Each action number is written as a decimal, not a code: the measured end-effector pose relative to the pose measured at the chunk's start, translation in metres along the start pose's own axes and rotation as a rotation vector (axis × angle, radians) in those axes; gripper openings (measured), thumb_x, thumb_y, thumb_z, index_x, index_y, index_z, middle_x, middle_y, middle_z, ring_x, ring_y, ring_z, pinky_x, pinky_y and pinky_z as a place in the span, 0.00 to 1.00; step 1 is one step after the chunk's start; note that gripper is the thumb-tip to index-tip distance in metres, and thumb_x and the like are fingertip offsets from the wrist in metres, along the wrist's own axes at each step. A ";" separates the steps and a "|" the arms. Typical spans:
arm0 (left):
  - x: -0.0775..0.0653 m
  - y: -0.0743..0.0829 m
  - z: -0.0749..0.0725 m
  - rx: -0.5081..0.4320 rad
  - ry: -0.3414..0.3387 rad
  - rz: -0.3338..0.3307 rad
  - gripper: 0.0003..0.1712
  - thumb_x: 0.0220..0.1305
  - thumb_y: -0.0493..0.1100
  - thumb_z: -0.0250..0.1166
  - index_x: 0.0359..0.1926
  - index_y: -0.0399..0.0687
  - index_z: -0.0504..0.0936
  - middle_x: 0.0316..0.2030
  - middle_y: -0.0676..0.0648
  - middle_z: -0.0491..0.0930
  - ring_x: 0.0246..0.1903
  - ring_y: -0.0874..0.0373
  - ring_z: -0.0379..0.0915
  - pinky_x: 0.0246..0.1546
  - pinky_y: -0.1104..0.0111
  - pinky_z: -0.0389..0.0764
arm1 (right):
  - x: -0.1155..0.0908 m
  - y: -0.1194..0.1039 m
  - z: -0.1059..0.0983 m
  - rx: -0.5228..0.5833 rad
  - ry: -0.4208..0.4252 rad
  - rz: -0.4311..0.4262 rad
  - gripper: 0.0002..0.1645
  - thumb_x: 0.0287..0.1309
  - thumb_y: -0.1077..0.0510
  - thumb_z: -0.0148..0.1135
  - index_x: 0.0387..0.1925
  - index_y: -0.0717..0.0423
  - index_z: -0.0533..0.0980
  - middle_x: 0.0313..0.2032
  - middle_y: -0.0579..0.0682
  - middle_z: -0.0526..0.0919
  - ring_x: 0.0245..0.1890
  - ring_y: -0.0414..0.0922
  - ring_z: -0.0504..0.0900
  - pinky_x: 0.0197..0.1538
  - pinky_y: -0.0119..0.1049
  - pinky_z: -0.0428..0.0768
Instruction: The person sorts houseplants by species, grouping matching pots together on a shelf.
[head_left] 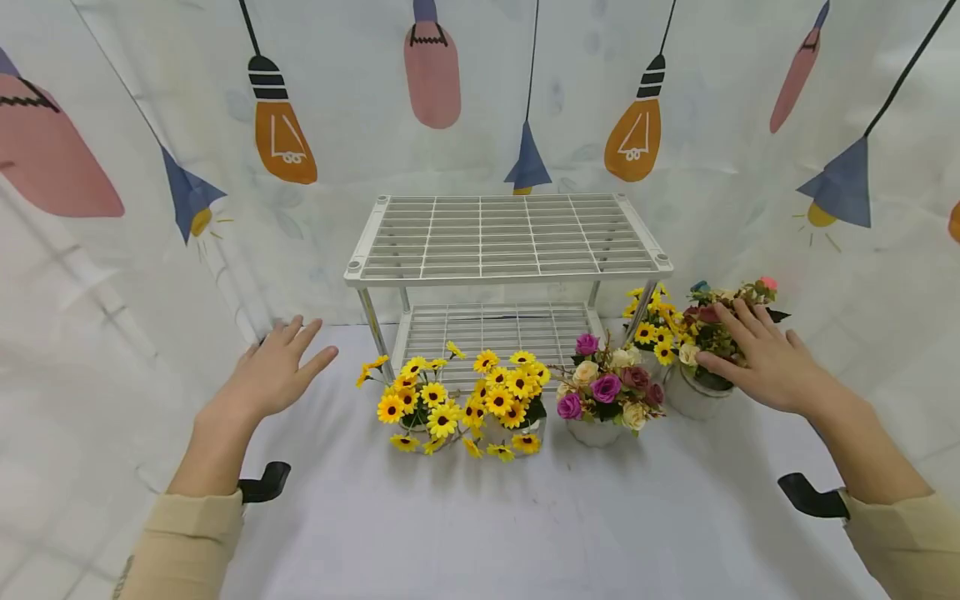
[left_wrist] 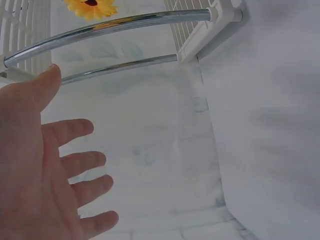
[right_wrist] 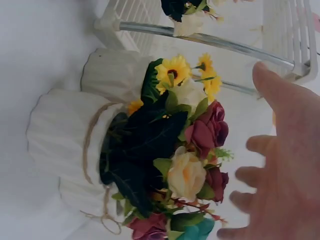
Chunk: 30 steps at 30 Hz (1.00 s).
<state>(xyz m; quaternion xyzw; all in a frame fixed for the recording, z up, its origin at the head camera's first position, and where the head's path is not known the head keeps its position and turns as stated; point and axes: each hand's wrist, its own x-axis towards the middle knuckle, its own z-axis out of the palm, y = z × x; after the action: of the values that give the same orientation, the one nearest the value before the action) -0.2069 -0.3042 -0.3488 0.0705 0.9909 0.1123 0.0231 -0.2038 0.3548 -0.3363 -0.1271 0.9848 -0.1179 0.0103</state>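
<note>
My left hand [head_left: 273, 371] is held out left of the white wire shelf [head_left: 480, 279] with its fingers spread, holding nothing. In the left wrist view its thumb points toward the shelf's chrome posts. On the right, my right hand [head_left: 768, 358] has straight, spread fingers above and beside a pot of mixed roses [head_left: 693, 396]. The right wrist view shows a gap between these fingers and the red and cream roses [right_wrist: 187, 172]. Behind that pot stand a smaller pot of yellow flowers [head_left: 656, 325] and, in the right wrist view, another cloth-wrapped pot [right_wrist: 82, 197].
Two pots of yellow sunflowers [head_left: 420, 400] [head_left: 510, 396] and a pot of purple and cream roses [head_left: 607, 383] stand before the shelf's lower tier [head_left: 495, 321]. A white cloth [head_left: 480, 525] covers the table. Behind hangs a curtain [head_left: 337, 233] printed with lamps.
</note>
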 end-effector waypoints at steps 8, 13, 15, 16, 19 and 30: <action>0.001 0.011 -0.008 -0.133 0.170 0.065 0.45 0.79 0.66 0.46 0.76 0.32 0.59 0.72 0.25 0.57 0.69 0.25 0.54 0.64 0.32 0.58 | 0.001 -0.003 0.000 0.014 0.157 -0.011 0.49 0.73 0.37 0.58 0.76 0.68 0.57 0.73 0.76 0.54 0.68 0.79 0.57 0.60 0.78 0.59; 0.002 0.021 -0.009 -0.256 0.311 0.091 0.39 0.78 0.60 0.55 0.72 0.32 0.67 0.67 0.29 0.67 0.63 0.31 0.66 0.58 0.36 0.68 | -0.005 -0.003 0.003 0.054 0.286 -0.045 0.40 0.74 0.44 0.60 0.69 0.71 0.65 0.67 0.76 0.64 0.63 0.78 0.63 0.57 0.76 0.63; 0.004 0.026 -0.008 -0.324 0.364 0.093 0.36 0.77 0.57 0.58 0.70 0.32 0.70 0.65 0.31 0.70 0.60 0.33 0.70 0.56 0.39 0.71 | -0.009 -0.004 0.004 0.079 0.338 -0.057 0.36 0.74 0.46 0.60 0.67 0.71 0.67 0.64 0.75 0.68 0.60 0.76 0.66 0.55 0.74 0.65; 0.005 0.028 -0.008 -0.356 0.384 0.091 0.35 0.77 0.56 0.59 0.70 0.32 0.71 0.64 0.32 0.72 0.59 0.34 0.71 0.55 0.40 0.73 | -0.010 -0.004 0.005 0.092 0.360 -0.062 0.34 0.74 0.47 0.61 0.66 0.70 0.68 0.63 0.74 0.69 0.59 0.76 0.67 0.54 0.72 0.66; 0.007 0.035 -0.010 -0.473 0.425 0.078 0.34 0.76 0.56 0.60 0.69 0.35 0.71 0.63 0.35 0.74 0.59 0.37 0.73 0.57 0.44 0.74 | -0.014 -0.007 0.009 0.112 0.418 -0.073 0.30 0.73 0.51 0.62 0.63 0.70 0.71 0.59 0.73 0.72 0.55 0.73 0.70 0.52 0.70 0.68; 0.017 0.063 -0.023 -0.898 0.437 0.034 0.35 0.74 0.53 0.64 0.75 0.45 0.67 0.62 0.44 0.74 0.60 0.55 0.70 0.56 0.67 0.73 | -0.023 -0.006 0.028 0.197 0.579 -0.061 0.30 0.69 0.59 0.64 0.65 0.72 0.69 0.51 0.71 0.76 0.42 0.62 0.76 0.41 0.45 0.70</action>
<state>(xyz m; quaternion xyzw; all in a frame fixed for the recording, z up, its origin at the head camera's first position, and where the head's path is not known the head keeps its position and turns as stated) -0.2170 -0.2463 -0.3130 0.0445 0.8252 0.5402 -0.1587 -0.1791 0.3488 -0.3620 -0.1163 0.9264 -0.2441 -0.2619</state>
